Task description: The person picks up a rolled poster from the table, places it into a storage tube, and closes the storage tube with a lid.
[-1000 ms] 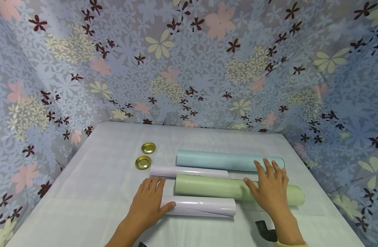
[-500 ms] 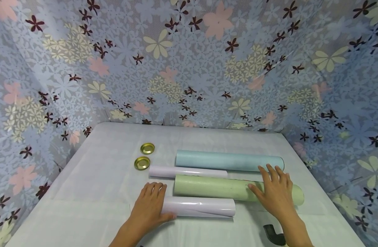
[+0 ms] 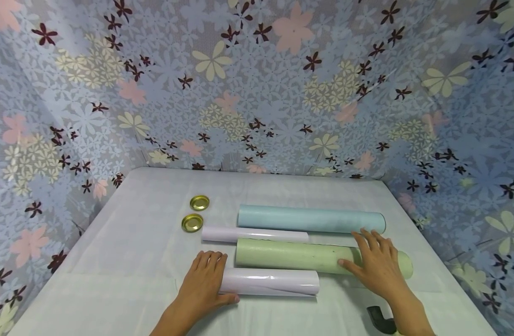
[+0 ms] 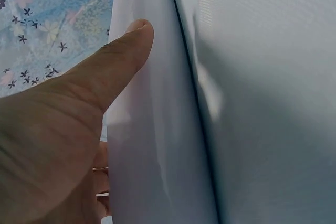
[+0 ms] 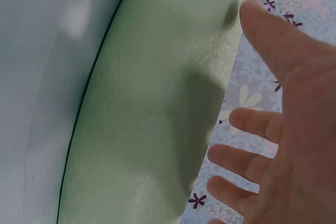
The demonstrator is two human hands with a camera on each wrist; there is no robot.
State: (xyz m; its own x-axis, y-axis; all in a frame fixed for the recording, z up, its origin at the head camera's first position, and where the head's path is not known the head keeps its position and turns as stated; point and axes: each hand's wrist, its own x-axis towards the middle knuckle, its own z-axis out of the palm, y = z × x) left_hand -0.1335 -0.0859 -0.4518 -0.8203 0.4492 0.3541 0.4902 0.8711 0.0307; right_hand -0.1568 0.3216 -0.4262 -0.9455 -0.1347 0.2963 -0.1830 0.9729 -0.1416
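Note:
My left hand holds the left end of a glossy white roll, the nearest of the rolls. In the left wrist view, the thumb lies along the white roll while the other fingers show behind it. Over the right part of a thicker pale green roll hovers my right hand, its fingers spread and relaxed. From the right wrist, the green roll shows with the hand's shadow on it and a gap below the fingers.
Behind the green roll lie a thinner white roll and a light blue roll. Two gold-coloured round lids sit at the left. A black bent piece shows beside the right forearm. Floral cloth surrounds the white-covered table.
My right hand has drawn back toward me and slightly right, off the blue roll's front. The left thumb has slid down to the near side of the front white roll.

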